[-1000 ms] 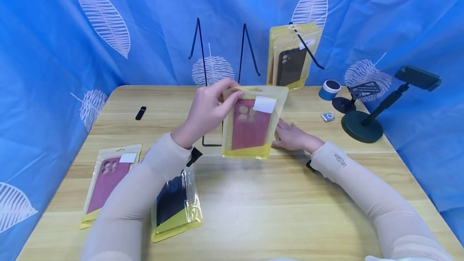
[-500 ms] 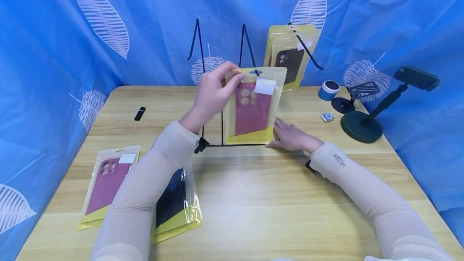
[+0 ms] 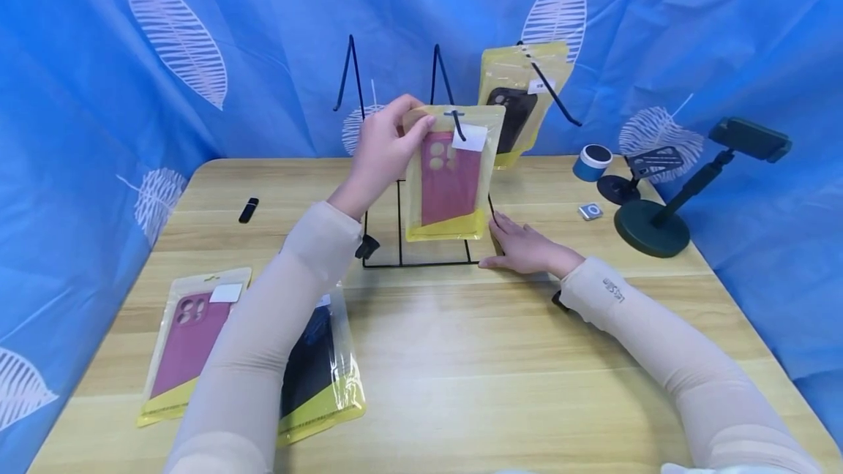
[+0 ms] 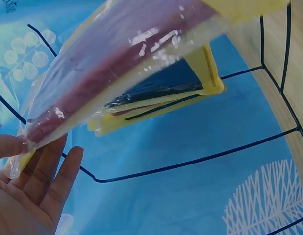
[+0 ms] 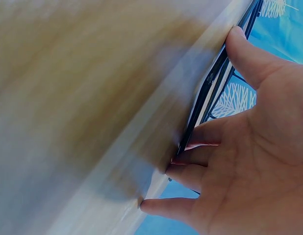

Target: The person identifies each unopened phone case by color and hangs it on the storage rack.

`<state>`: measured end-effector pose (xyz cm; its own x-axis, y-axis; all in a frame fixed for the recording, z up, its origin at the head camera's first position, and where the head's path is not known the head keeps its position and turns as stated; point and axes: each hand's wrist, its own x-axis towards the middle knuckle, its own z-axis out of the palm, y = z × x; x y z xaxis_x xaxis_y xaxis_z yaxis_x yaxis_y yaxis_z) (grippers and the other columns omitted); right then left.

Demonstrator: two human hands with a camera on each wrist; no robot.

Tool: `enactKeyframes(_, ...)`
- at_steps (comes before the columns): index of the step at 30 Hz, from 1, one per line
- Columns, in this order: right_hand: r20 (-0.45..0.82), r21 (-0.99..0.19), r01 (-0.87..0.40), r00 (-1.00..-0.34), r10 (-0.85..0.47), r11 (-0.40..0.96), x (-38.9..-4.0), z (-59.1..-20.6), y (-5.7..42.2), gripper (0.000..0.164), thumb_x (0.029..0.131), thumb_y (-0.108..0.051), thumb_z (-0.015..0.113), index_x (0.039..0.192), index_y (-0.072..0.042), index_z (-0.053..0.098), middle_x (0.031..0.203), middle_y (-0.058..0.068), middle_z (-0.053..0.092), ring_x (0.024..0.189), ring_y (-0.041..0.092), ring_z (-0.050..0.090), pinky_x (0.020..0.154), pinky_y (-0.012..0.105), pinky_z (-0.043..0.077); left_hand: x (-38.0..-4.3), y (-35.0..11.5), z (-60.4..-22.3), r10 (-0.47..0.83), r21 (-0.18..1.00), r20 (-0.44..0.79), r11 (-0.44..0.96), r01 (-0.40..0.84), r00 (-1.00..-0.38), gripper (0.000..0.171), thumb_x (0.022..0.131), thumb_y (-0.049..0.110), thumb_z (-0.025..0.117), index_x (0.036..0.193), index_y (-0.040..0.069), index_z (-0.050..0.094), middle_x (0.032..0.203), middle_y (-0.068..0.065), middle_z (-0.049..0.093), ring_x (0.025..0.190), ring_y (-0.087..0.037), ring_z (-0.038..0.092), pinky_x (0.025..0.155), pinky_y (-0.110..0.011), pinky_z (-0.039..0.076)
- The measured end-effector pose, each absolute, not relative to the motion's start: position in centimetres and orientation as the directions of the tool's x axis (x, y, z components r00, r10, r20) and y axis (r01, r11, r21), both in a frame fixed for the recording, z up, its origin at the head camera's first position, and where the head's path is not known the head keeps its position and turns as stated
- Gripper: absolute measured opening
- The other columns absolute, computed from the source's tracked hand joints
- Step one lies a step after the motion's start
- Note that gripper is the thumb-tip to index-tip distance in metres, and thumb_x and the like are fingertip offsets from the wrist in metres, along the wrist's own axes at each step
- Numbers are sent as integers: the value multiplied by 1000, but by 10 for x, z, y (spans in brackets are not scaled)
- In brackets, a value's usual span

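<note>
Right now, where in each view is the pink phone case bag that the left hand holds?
Head: the pink-case bag is near the centre, pinched by the left hand.
Left wrist: large, slanting from the hand up to the top right.
Right wrist: not in this picture.
Shared landmark: the black wire rack, seen in all three.

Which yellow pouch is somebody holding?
The pink-cased pouch at the middle hook, pinched by the left hand; the other pink-cased pouch and a dark-cased one lie on the table; others hang from the right hook.
</note>
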<state>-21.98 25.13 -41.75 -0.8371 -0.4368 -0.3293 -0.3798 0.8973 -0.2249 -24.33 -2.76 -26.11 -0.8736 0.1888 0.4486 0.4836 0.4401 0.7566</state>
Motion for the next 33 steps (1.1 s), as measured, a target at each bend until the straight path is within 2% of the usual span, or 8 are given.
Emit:
enactKeyframes(6, -329, -220, -381, -838, -436, 898, -221, -418, 252, 99, 95, -60, 53, 156, 6, 11, 165, 25, -1, 154, 39, 4, 118, 68, 16, -257, -25, -260, 137, 785, 412, 448, 428, -901, 21, 99, 33, 61, 107, 14, 66, 92, -4, 68, 70, -16, 55, 56, -24, 43)
enactKeyframes(17, -329, -228, -379, -837, -438, 897, -219, -417, 251, 98, 95, -59, 54, 156, 6, 12, 165, 25, 0, 154, 39, 4, 119, 67, 16, -280, -22, -254, 83, 709, 426, 588, 390, -901, 29, 101, 40, 56, 114, 17, 65, 80, -4, 63, 62, -18, 49, 54, -25, 35)
enactKeyframes(23, -336, -229, -376, -835, -435, 898, -219, -417, 251, 98, 95, -59, 53, 156, 5, 12, 165, 24, 0, 154, 38, 4, 119, 67, 16, -291, -19, -251, 68, 670, 418, 651, 357, -906, 33, 101, 42, 53, 120, 17, 64, 91, -5, 71, 66, -17, 54, 61, -25, 38)
enactKeyframes(28, -331, -228, -378, -836, -437, 897, -218, -416, 250, 98, 95, -59, 54, 156, 5, 12, 165, 25, 0, 154, 39, 4, 118, 68, 16, -300, -17, -248, 68, 619, 445, 698, 361, -893, 35, 102, 41, 51, 122, 16, 63, 82, -4, 66, 55, -16, 44, 55, -26, 34)
enactKeyframes(33, -333, -224, -380, -836, -437, 898, -218, -415, 250, 98, 96, -59, 53, 156, 6, 12, 165, 25, 0, 154, 39, 4, 118, 68, 16, -308, -15, -245, 52, 620, 410, 716, 320, -910, 38, 103, 43, 48, 128, 17, 60, 79, -1, 61, 52, -14, 42, 51, -26, 34)
